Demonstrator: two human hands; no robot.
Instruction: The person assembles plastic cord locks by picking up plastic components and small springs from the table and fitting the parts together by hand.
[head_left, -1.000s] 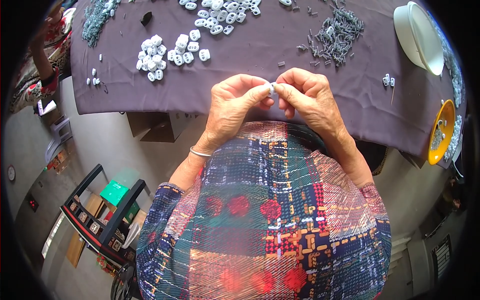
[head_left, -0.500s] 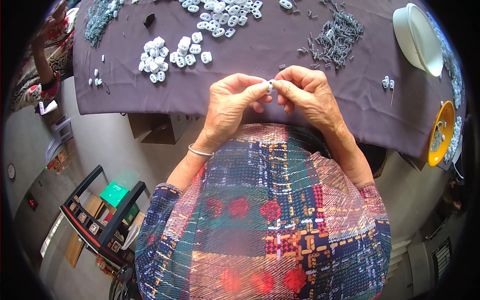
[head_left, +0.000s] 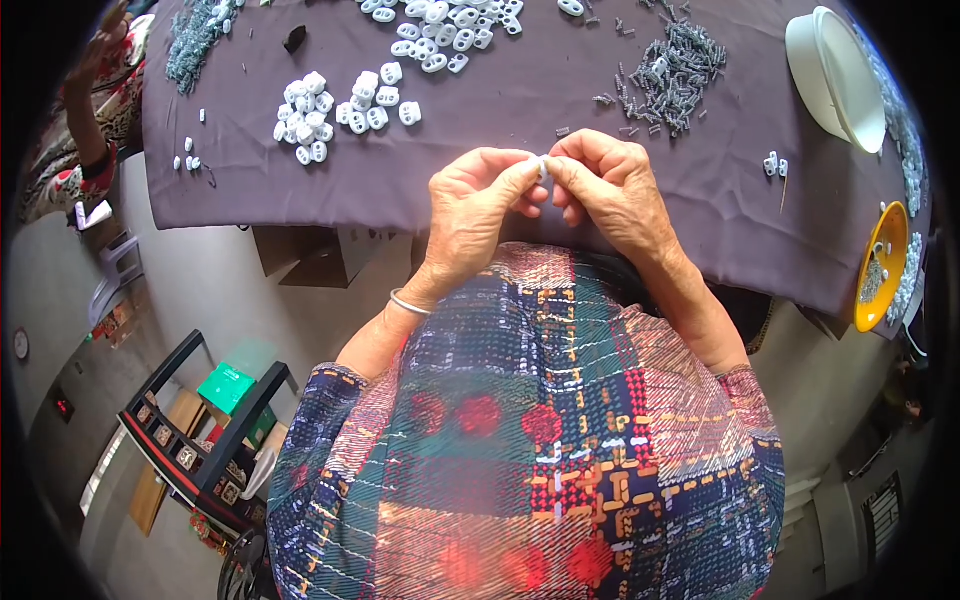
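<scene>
Between my fingertips, over the near part of the table, is a small white cord lock (head_left: 543,171). My left hand (head_left: 482,200) pinches it from the left, thumb against forefinger. From the other side my right hand (head_left: 607,190) pinches the same piece, so the fingers cover most of it. Beyond my hands lie two small clusters of white two-hole cord locks (head_left: 304,118), the second cluster (head_left: 375,100) a little to the right. A heap of small metal springs (head_left: 673,80) is spread at the far right.
A larger pile of white pieces (head_left: 440,25) lies at the back of the dark tablecloth (head_left: 330,195). On the right stand a white basin (head_left: 830,80) and a yellow dish (head_left: 880,270). At far left another person's arm (head_left: 80,115) shows beside the table.
My left hand has shifted slightly right and its wrist has turned a little. The cord lock stays between both hands' fingertips, now more covered.
</scene>
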